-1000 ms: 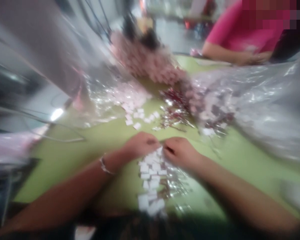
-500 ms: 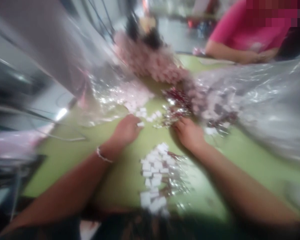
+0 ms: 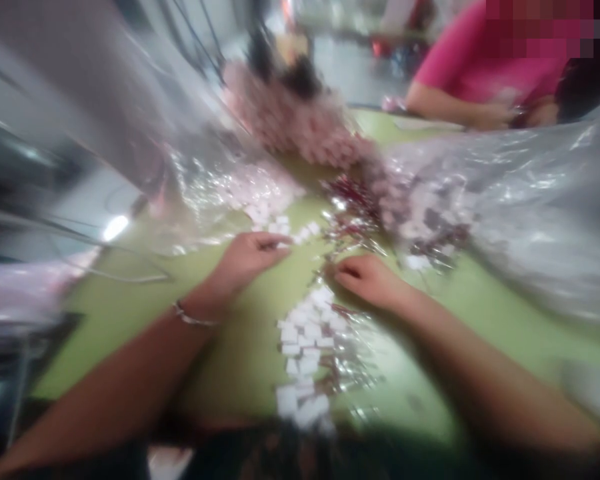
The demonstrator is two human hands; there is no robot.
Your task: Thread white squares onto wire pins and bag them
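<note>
My left hand (image 3: 254, 257) is closed in a pinch beside the loose white connector-like blocks (image 3: 307, 232), a small white block showing between thumb and finger. To its right, my right hand (image 3: 367, 277) has its fingertips pressed together; what they hold is blurred. Just beyond it lies a heap of dark red short wires with shiny metal ends (image 3: 353, 220). Nearer to me, between my forearms, several white blocks (image 3: 307, 333) lie stacked in a column, with brownish wires and shiny tips (image 3: 353, 367) pointing right.
Clear plastic bags spread at the left (image 3: 195, 193) and right (image 3: 525, 207) of the green table (image 3: 130, 340). Behind the wires rises a pile of pinkish pieces (image 3: 310, 130). Across the table a person in a pink top (image 3: 455, 57) has their hands together.
My right hand has drawn back from the wire heap toward me, closer to the stacked white blocks. My left hand has turned slightly, its thumb now stretched along the white block.
</note>
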